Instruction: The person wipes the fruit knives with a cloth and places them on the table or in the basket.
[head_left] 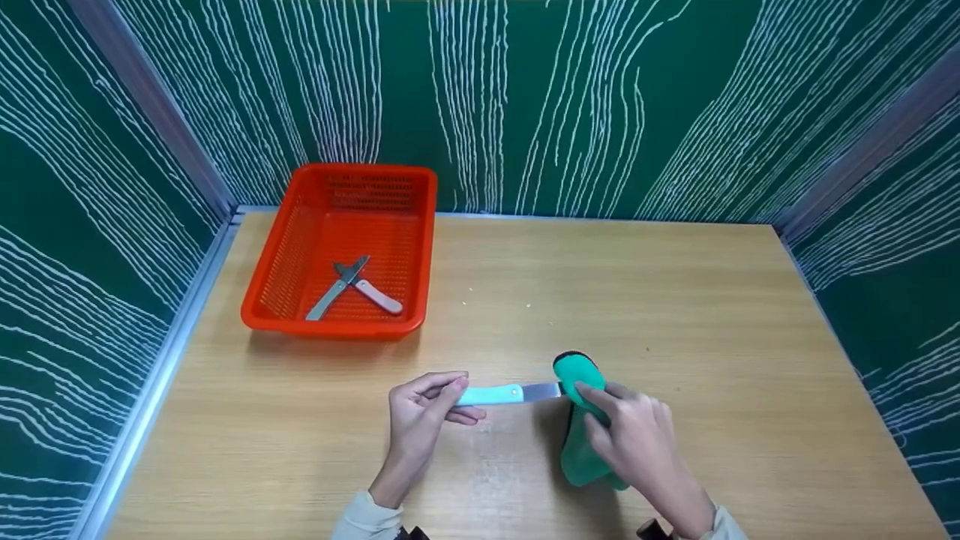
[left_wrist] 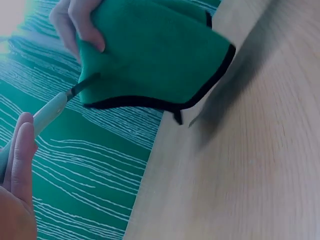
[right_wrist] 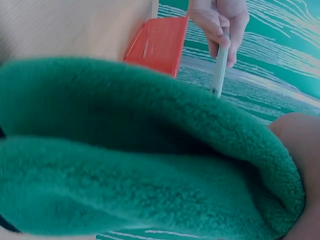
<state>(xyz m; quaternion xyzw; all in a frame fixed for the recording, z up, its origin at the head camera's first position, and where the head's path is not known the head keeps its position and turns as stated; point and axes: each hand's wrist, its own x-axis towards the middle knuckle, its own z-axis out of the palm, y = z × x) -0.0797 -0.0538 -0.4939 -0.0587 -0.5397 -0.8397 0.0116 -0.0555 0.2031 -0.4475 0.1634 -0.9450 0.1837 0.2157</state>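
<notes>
My left hand (head_left: 424,412) holds a knife (head_left: 491,394) by its pale turquoise handle, the blade pointing right. A green cloth (head_left: 581,450) with black edging hangs from my right hand (head_left: 637,431), which pinches it against the blade. In the left wrist view the blade lies against the cloth (left_wrist: 150,60), near its black edge, with the fingers (left_wrist: 85,25) of the right hand just above. Folded fleecy layers of the cloth (right_wrist: 125,185) fill much of the right wrist view and hide the blade there; only the handle (right_wrist: 219,72) shows beyond them.
A red plastic basket (head_left: 259,311) stands at the back left of the wooden table (head_left: 637,292). Inside it two knives lie crossed, one with a grey-green handle (head_left: 326,301), the other with a pink handle (head_left: 380,298). Green walls (head_left: 690,67) with white lines enclose the table.
</notes>
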